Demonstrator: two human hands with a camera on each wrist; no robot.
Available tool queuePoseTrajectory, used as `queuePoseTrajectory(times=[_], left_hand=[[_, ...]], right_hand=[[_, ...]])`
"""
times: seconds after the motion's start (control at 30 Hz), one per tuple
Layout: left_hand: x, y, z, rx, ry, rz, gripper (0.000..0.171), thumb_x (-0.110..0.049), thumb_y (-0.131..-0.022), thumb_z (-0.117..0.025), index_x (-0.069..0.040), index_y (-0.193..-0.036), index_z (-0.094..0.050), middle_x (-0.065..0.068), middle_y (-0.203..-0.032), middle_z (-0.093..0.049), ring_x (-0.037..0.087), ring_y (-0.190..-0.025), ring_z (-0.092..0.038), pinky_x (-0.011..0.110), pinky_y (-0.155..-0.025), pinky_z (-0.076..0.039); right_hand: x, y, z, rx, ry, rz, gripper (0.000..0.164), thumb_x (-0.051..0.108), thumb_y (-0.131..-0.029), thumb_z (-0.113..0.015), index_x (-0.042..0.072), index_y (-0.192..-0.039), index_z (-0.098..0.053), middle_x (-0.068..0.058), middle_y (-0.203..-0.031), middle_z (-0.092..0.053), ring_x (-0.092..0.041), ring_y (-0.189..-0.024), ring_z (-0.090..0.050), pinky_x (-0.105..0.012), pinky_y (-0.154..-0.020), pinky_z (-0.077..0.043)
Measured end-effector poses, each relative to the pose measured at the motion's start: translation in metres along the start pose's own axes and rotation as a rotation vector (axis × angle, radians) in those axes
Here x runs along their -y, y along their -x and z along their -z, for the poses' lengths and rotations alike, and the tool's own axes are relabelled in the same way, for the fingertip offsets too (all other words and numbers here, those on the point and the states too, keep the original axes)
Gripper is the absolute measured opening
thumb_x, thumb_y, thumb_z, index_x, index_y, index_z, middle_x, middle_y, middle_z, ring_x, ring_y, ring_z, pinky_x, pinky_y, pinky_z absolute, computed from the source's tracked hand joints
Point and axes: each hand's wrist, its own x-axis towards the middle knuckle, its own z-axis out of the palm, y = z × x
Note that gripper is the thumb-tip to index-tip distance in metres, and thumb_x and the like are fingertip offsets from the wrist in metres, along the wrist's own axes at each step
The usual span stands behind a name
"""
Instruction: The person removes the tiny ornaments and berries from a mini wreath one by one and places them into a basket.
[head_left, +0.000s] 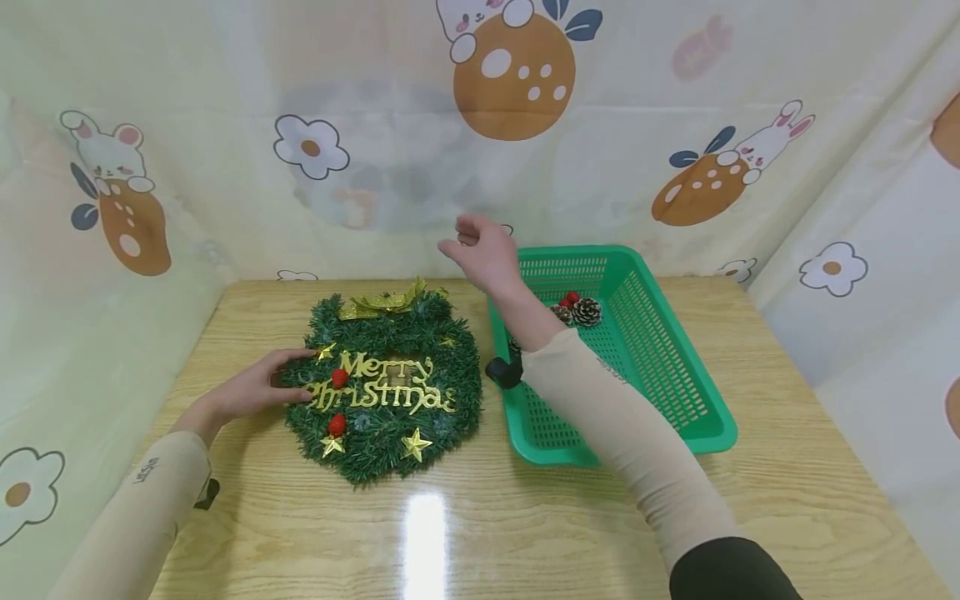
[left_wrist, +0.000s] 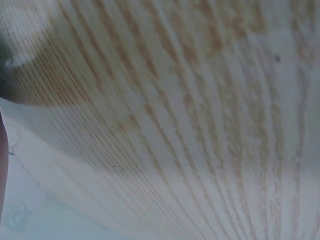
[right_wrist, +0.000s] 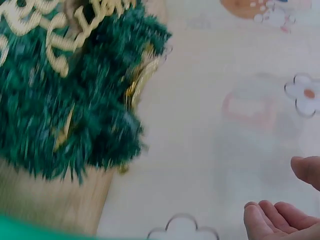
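Note:
A green tinsel Christmas wreath (head_left: 382,458) lies flat on the table, with gold "Merry Christmas" lettering (head_left: 393,396), gold stars, red berries and a gold bow (head_left: 382,304) along its far edge. My left hand (head_left: 255,387) rests at the wreath's left edge, thumb and fingers spread apart against the greenery. Raised near the back wall, my right hand (head_left: 486,254) has loosely bent fingers and holds nothing. In the right wrist view, the thumb and fingertips (right_wrist: 265,220) stand apart with a gap between them. The left wrist view shows mostly the wood-grain tabletop.
A green plastic basket (head_left: 667,367) stands right of the wreath, under my right forearm. Pinecones (head_left: 587,312) and red berries (head_left: 573,297) lie in it. A patterned cloth (head_left: 375,192) hangs behind the wooden table (head_left: 810,500) and along both sides.

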Motion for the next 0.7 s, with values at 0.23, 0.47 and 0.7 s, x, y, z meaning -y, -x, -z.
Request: queuePoseTrajectory(times=[0.23, 0.47, 0.7], left_hand=[[0.0, 0.0, 0.0, -0.003, 0.001, -0.006, 0.076, -0.03, -0.09, -0.071, -0.01, -0.152, -0.031, 0.026, -0.157, -0.016, 0.052, -0.142, -0.01, 0.072, -0.108, -0.013], [-0.002, 0.001, -0.001, -0.006, 0.0, -0.01, 0.076, -0.032, -0.09, -0.071, -0.01, -0.152, -0.032, 0.026, -0.157, -0.017, 0.052, -0.142, -0.01, 0.072, -0.108, -0.013], [0.0, 0.001, -0.001, -0.008, -0.006, -0.001, 0.076, -0.033, -0.091, -0.071, -0.011, -0.152, -0.031, 0.026, -0.157, -0.016, 0.052, -0.142, -0.011, 0.072, -0.108, -0.013]], right_hand=[[0.01, 0.014, -0.025, 0.042, -0.078, 0.025, 0.061, 0.033, -0.092, -0.07, 0.013, -0.144, -0.048, -0.005, -0.141, -0.052, -0.018, -0.129, -0.05, -0.033, -0.1, -0.047], [0.019, 0.031, -0.055, 0.077, -0.099, -0.001, 0.059, 0.03, -0.09, -0.072, 0.015, -0.144, -0.05, -0.002, -0.14, -0.054, -0.016, -0.128, -0.051, -0.032, -0.099, -0.047], [0.017, 0.052, -0.087, 0.124, -0.073, 0.036, 0.058, 0.033, -0.091, -0.071, 0.02, -0.143, -0.05, -0.002, -0.139, -0.055, -0.016, -0.126, -0.052, -0.032, -0.097, -0.048]])
